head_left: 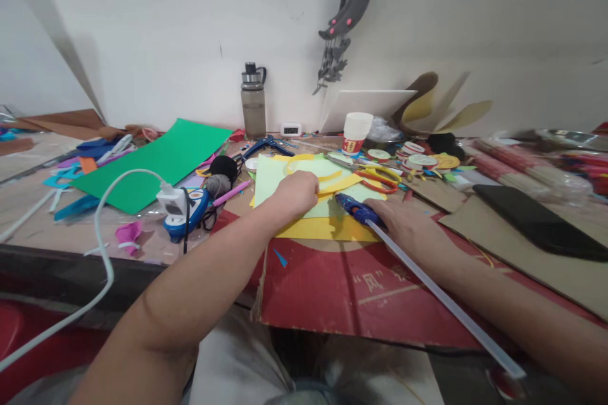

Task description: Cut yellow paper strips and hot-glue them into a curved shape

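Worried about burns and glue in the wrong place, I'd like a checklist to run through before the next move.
1. Glue gun in hand: ok, the right hand holds it.
2. Glue stick loaded: ok, it sticks out from the gun's rear.
3. Left hand off the nozzle: ok, a gap shows, though I'd watch it.
4. Left fingertips' grip on the yellow strip: cannot tell, they are hidden.
5. Nozzle hot: cannot tell.
6. Scissors well away: not ok, probably; they lie just beyond the gun.
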The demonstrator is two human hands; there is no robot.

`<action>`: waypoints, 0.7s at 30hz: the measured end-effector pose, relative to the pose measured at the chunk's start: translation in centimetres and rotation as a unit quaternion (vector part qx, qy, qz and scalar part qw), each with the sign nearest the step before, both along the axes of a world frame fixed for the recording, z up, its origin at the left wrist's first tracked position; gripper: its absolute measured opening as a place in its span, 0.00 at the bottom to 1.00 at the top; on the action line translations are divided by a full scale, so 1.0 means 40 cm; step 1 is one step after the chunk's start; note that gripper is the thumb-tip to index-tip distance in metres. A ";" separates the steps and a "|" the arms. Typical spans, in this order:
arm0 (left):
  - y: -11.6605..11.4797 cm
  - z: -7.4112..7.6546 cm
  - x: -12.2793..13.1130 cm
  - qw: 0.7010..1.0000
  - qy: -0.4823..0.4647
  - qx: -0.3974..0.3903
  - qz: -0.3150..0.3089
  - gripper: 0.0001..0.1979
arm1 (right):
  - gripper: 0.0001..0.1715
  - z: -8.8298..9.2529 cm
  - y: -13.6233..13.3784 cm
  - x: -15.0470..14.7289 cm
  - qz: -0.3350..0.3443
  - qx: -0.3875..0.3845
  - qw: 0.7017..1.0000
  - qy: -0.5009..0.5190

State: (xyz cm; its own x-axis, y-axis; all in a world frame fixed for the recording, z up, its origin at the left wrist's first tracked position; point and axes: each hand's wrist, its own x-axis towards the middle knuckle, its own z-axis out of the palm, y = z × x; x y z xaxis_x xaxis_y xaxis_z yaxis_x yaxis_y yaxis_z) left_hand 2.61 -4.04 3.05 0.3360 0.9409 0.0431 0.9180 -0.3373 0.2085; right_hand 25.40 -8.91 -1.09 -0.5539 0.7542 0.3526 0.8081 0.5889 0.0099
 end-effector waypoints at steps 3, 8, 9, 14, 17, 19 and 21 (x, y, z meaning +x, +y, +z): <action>0.002 0.010 -0.011 0.999 0.001 -0.011 -0.032 0.18 | 0.16 0.005 -0.002 -0.004 -0.007 -0.002 1.000 0.009; 0.015 0.023 -0.028 0.998 0.013 -0.020 -0.061 0.18 | 0.15 0.011 -0.003 -0.018 0.023 -0.038 0.999 0.023; 0.017 0.023 -0.029 0.998 0.013 -0.019 -0.062 0.17 | 0.16 0.011 -0.002 -0.020 0.025 -0.049 0.998 0.027; 0.022 0.025 -0.031 0.999 0.004 -0.018 -0.049 0.14 | 0.17 0.014 0.012 -0.027 -0.032 -0.047 0.998 0.011; 0.021 0.030 -0.031 0.999 0.004 -0.016 -0.040 0.13 | 0.17 0.019 0.013 -0.035 -0.051 -0.047 0.998 -0.009; 0.019 0.033 -0.031 0.999 0.005 -0.016 -0.037 0.13 | 0.16 0.019 0.009 -0.042 -0.036 -0.058 0.998 -0.013; 0.017 0.035 -0.031 0.999 0.007 -0.014 -0.036 0.13 | 0.17 0.017 0.005 -0.045 -0.010 -0.072 0.997 0.012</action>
